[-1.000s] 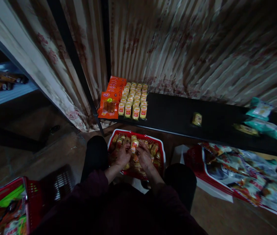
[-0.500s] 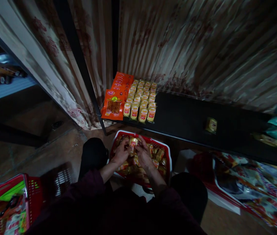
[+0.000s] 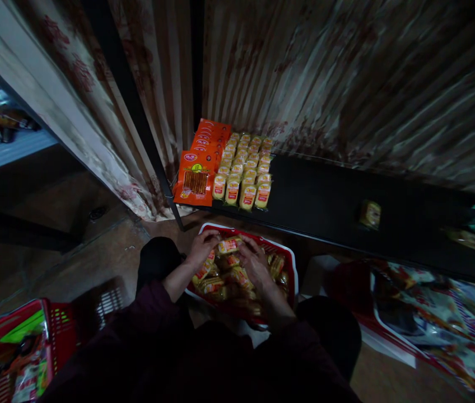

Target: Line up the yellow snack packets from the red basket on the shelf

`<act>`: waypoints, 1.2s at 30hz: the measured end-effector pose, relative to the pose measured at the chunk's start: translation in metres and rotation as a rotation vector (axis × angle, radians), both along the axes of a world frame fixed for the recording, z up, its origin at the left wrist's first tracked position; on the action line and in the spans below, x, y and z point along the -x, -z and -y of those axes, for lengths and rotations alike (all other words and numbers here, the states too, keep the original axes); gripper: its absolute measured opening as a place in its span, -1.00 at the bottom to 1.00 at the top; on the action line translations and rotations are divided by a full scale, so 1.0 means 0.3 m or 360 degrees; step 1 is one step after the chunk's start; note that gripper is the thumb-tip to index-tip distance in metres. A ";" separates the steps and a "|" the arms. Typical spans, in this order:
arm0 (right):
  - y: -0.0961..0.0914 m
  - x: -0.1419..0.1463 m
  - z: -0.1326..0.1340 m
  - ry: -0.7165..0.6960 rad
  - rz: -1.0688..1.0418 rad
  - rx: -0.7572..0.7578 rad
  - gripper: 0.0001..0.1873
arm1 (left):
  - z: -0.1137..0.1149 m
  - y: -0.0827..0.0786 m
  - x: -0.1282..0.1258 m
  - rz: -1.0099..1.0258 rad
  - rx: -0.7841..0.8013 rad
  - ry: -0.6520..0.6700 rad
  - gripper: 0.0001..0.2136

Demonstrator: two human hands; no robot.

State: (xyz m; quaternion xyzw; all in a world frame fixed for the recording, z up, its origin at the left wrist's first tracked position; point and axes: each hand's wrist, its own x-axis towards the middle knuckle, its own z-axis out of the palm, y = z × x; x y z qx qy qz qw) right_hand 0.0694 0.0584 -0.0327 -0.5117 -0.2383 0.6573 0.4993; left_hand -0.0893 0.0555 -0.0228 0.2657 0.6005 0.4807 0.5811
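Packet axis: the snack packet lies on its side, its long axis running left to right, roughly in line with the front edge of the shelf; its left end sits a little lower than its right.
Packet place: over the far part of the red basket, just inside the rim nearest the shelf and above the heap of similar packets that fills the basket.
Left hand: the left hand has its fingers curled narrowly over the left end of the packet, gripping it.
Right hand: the right hand has its fingers bent over the packet's right end, pinching it; both hands share this 1 packet.
Packet look: small, oblong, yellow wrapper with a red band; the print is too blurred to read.
Basket place: on the floor between the person's knees, just in front of the shelf.
Shelf, left end: yellow packets in rows, 4 across at the front edge, standing upright and running back to the wall.
Beside the rows: a file of orange packets touches them on the left, at the shelf's left corner.
Shelf, middle: 1 lone packet lies well apart from the rows.
Floor, lower left: a second red basket holding mixed goods.
Floor, right: printed bags lie in a pile below the shelf.
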 end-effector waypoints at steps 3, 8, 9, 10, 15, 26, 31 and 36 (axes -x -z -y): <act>0.007 -0.001 0.016 0.0124 -0.0048 -0.0008 -0.64 | 0.003 0.012 -0.014 0.0165 0.0046 -0.0124 -0.79; -0.001 0.003 0.035 0.0207 -0.0097 -0.0043 -0.62 | 0.010 0.005 -0.059 0.0236 0.0068 -0.0084 -0.70; -0.005 0.001 0.037 0.0188 -0.0109 -0.0044 -0.63 | 0.010 0.002 -0.067 0.0219 0.0058 -0.0061 -0.69; -0.008 -0.002 0.039 0.0166 -0.0114 -0.0046 -0.64 | 0.009 -0.002 -0.074 0.0196 0.0039 -0.0045 -0.70; -0.005 -0.029 0.035 0.0104 0.0057 -0.0043 -0.69 | -0.016 -0.013 -0.086 0.0003 -0.0070 0.0045 -0.71; -0.038 -0.041 0.014 -0.0166 0.0115 -0.0065 -0.63 | -0.072 -0.084 -0.073 -0.0066 -0.0087 0.0182 -0.75; -0.051 -0.028 0.015 -0.0108 0.0087 -0.0081 -0.66 | -0.062 -0.069 -0.085 0.0097 -0.0130 0.0105 -0.74; -0.049 -0.026 0.010 -0.0022 0.0091 -0.0046 -0.68 | -0.048 -0.055 -0.090 0.0158 -0.0106 0.0067 -0.77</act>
